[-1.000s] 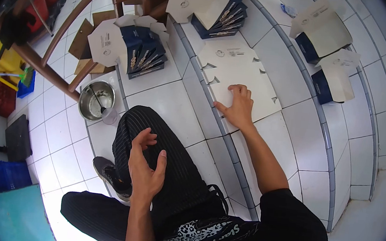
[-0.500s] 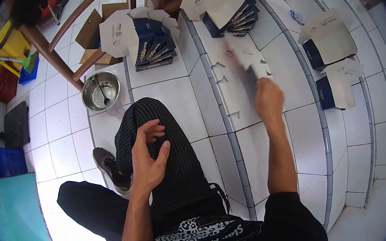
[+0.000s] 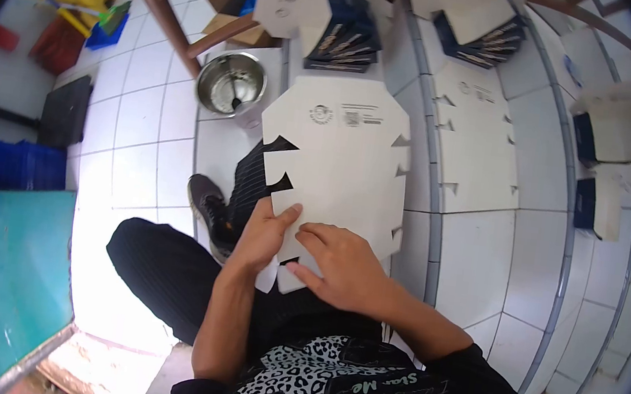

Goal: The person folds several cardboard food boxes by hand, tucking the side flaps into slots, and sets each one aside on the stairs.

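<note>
A flat, white cardboard box blank with notched side edges and small printing lies over my lap, its far end angled up past my knee. My left hand grips its left edge, thumb on top and fingers out of sight underneath. My right hand presses on the near part of the blank, fingertips on the surface and thumb by the lower left notch. On the step to the right lies another flat box blank. Ahead, dark blue partly folded boxes fan out in a stack.
A second stack of blue boxes stands at the back right, and opened boxes sit on a higher step. A steel bowl with a dark-handled utensil is left of the blank. Wooden chair legs rise beyond it.
My right hand has brought a box blank from the right-hand step to my lap. My left hand, formerly open and free, now holds its edge. The view has shifted.
</note>
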The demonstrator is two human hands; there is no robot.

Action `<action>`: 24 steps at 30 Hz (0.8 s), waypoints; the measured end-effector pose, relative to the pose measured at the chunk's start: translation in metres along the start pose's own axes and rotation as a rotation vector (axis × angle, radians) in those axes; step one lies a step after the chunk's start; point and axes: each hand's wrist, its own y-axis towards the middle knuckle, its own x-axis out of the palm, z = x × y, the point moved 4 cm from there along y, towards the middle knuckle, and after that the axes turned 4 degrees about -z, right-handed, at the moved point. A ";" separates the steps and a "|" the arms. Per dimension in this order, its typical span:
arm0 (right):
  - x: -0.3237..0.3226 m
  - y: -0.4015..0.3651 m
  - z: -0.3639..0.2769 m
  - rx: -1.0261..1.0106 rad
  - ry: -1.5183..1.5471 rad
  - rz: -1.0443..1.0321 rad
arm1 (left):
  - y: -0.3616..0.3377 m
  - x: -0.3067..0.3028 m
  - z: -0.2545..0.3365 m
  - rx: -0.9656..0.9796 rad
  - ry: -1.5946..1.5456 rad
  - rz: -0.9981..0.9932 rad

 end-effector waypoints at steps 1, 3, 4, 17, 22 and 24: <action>0.010 0.001 0.012 -0.048 0.047 -0.001 | -0.005 -0.015 -0.003 0.009 0.026 0.051; 0.019 0.003 0.030 -0.135 -0.015 -0.028 | -0.016 -0.044 0.021 -0.008 0.482 0.113; 0.020 0.006 0.039 -0.144 -0.130 -0.076 | -0.017 -0.054 0.035 -0.045 0.638 0.147; 0.055 -0.036 0.094 0.182 0.055 0.631 | 0.048 0.029 -0.064 0.265 0.573 0.611; 0.073 -0.076 0.106 0.757 0.784 0.594 | 0.019 -0.008 -0.042 0.125 0.470 0.365; 0.062 -0.085 0.112 0.828 0.978 0.392 | -0.006 -0.035 -0.007 0.001 0.304 0.148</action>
